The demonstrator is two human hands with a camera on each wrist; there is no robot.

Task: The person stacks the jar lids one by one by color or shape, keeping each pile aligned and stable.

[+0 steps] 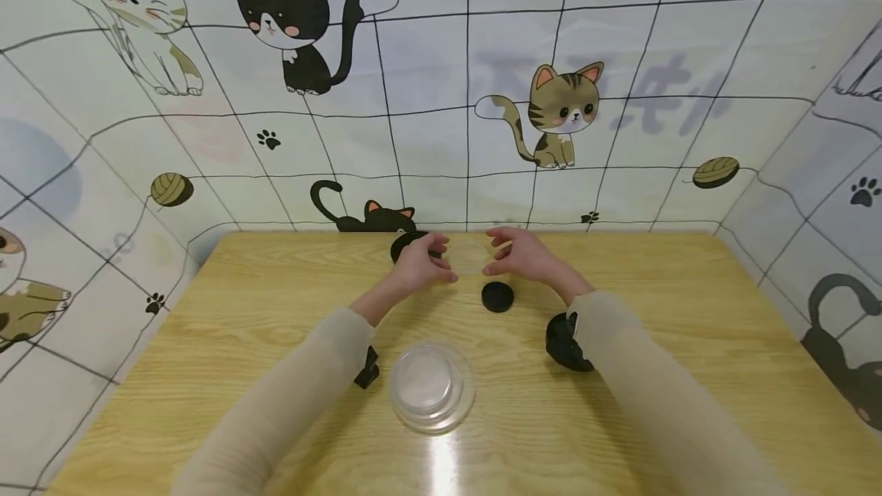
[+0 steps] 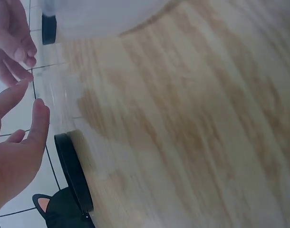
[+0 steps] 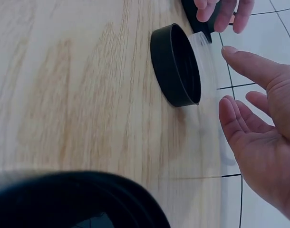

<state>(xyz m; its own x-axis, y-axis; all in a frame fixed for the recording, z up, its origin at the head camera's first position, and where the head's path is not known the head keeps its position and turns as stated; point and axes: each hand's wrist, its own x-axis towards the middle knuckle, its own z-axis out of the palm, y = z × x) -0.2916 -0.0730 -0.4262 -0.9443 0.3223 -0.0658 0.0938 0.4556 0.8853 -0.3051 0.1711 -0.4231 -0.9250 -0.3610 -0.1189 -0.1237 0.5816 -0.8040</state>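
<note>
A clear round plastic piece [image 1: 468,257] stands at the table's back, between the two hands. My left hand [image 1: 422,260] is just left of it, fingers loosely bent, with a gap showing between thumb and fingers in the left wrist view. To its right my right hand [image 1: 524,255] hovers with fingers spread, holding nothing. A large black lid [image 1: 398,248] lies partly behind the left hand. Below the right hand sits a smaller black lid [image 3: 166,66], its hollow side visible in the right wrist view. Whether fingertips touch the clear piece is hard to tell.
Nearer on the wooden table [image 1: 289,282] stand clear, round plastic containers [image 1: 423,381], seemingly stacked. Another large black lid [image 1: 561,343] is partly covered by the right sleeve. A cat-patterned cloth [image 1: 427,136] rises behind the table and along both sides.
</note>
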